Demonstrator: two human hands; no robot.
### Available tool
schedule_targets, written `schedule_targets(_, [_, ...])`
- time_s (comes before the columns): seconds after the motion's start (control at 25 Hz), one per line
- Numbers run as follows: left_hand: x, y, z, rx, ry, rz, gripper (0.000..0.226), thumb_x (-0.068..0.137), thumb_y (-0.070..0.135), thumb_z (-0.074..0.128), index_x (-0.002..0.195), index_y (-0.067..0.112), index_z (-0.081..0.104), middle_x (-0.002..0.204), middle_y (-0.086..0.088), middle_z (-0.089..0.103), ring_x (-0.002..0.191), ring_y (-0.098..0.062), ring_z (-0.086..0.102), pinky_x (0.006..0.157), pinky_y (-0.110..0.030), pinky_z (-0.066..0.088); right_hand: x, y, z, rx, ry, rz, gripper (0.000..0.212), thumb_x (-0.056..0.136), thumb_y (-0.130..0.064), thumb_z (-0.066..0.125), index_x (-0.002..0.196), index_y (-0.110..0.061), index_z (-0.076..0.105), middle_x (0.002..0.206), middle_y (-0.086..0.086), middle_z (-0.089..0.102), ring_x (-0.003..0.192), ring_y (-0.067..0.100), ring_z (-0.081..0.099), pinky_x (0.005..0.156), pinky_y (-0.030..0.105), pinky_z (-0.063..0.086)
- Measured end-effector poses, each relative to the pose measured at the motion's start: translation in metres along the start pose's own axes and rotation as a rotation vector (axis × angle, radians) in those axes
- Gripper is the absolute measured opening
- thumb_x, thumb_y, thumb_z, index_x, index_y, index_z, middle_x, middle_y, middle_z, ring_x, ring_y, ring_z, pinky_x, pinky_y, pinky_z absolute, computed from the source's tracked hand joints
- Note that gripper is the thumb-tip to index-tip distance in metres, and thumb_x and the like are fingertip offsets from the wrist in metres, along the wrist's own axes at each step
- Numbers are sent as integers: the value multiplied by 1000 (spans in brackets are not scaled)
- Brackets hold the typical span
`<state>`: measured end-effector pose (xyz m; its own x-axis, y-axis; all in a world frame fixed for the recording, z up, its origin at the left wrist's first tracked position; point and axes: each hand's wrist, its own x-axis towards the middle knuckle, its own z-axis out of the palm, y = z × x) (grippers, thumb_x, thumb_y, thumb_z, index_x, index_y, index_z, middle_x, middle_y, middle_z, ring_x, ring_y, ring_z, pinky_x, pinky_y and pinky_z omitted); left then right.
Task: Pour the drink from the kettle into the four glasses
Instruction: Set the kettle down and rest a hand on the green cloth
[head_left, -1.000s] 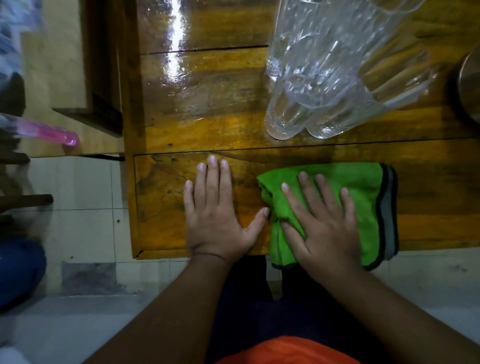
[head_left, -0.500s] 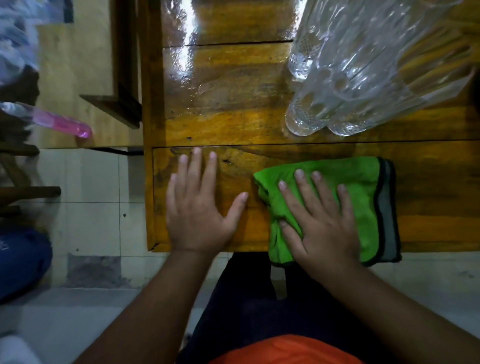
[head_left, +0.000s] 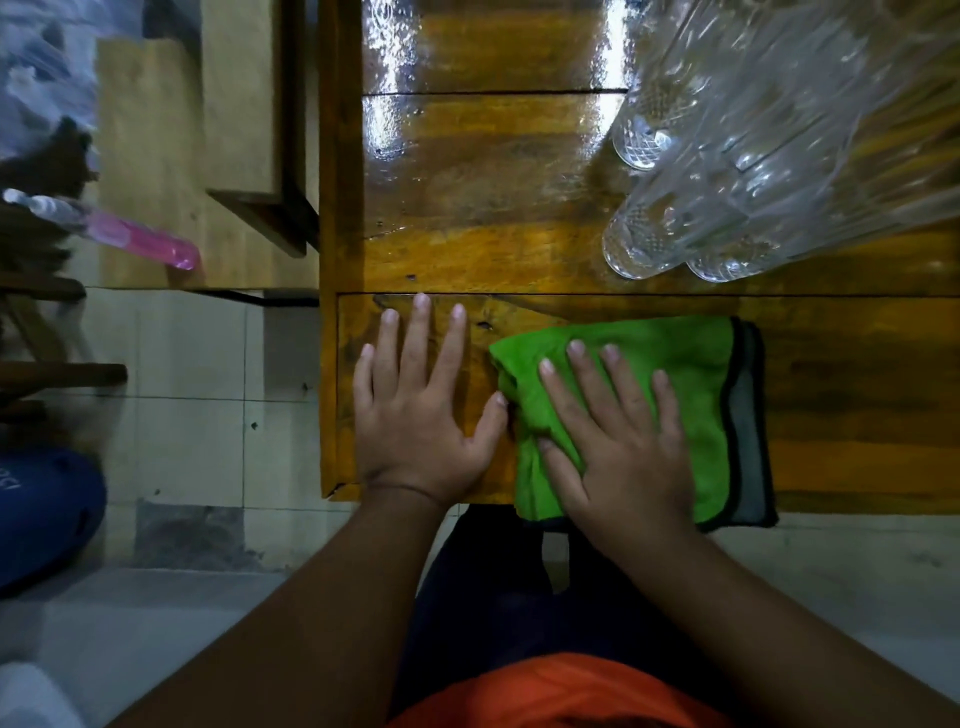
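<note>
Several clear cut-glass tumblers (head_left: 737, 156) stand close together on the glossy wooden table (head_left: 467, 208) at the upper right; they look empty. My left hand (head_left: 421, 415) lies flat on the table near its front left corner, fingers spread, holding nothing. My right hand (head_left: 618, 447) rests palm down on a folded green cloth (head_left: 675, 353) with a grey, black-trimmed edge, at the table's front edge. Its thumb tucks against the cloth's left fold. No kettle is in view.
A pink spray bottle (head_left: 135, 239) sits on a lower wooden bench (head_left: 150, 156) to the left of the table. A blue object (head_left: 41, 514) lies on the tiled floor at lower left. My dark-clad legs are under the table's front edge.
The view has shifted, so the table and glasses sit further right in frame. My left hand slid slightly toward the table's left corner and back near the cloth. My right hand stays on the cloth.
</note>
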<state>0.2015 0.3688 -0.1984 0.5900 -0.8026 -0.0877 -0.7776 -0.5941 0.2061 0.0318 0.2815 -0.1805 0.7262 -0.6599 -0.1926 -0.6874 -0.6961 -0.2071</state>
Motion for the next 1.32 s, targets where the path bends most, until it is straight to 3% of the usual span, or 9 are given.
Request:
schedule_targets(0.2, [1,-1,0,-24,10,0,76,88,57,50,155,27,32,165,-5,22,153,-29,16,120,-49,14,42,-18,-5,46,-6,86,65,96,-52,42,156,-34,25,168,-5,19,156,20,12,122,54,7])
schedule_targets(0.44, [-1,0,1,-15,20,-1,73,90,57,47,155,26,32,165,-6,23,152,-30,17,119,-51,15,-9,11,0,16,1,36,66,93,-49,53,154,-33,33,166,-2,25,154,21,19,121,52,11])
schedule_targets(0.64, [0,0,1,-10,20,3,73,91,57,47,155,25,31,165,-7,22,153,-31,17,120,-52,15,36,7,-8,27,30,85,62,96,-50,43,155,-34,30,167,-4,25,155,21,17,121,55,10])
schedule_targets(0.88, [-3,0,2,-3,18,3,74,91,58,45,156,24,30,165,-8,22,153,-32,16,119,-52,16,-11,30,-4,12,-7,48,65,95,-49,46,155,-34,29,167,-4,22,155,20,15,122,52,9])
schedule_targets(1.08, [-3,-1,0,-11,6,10,74,91,57,46,155,24,31,165,-8,23,152,-33,16,119,-54,16,27,42,-13,49,1,52,64,95,-48,44,155,-36,27,167,-5,21,155,20,15,122,55,10])
schedule_targets(1.24, [2,28,-10,-132,-24,-125,80,83,49,52,154,20,31,166,-7,18,154,-28,7,123,-50,5,10,47,-9,48,40,70,64,95,-47,47,155,-33,31,166,-3,25,154,21,18,122,53,12])
schedule_targets(1.32, [4,62,-7,-184,-39,-92,81,84,44,50,156,18,25,168,-5,13,155,-23,2,125,-44,-1,-4,51,-8,32,19,59,65,95,-48,47,156,-34,29,167,-3,22,155,20,16,122,53,10])
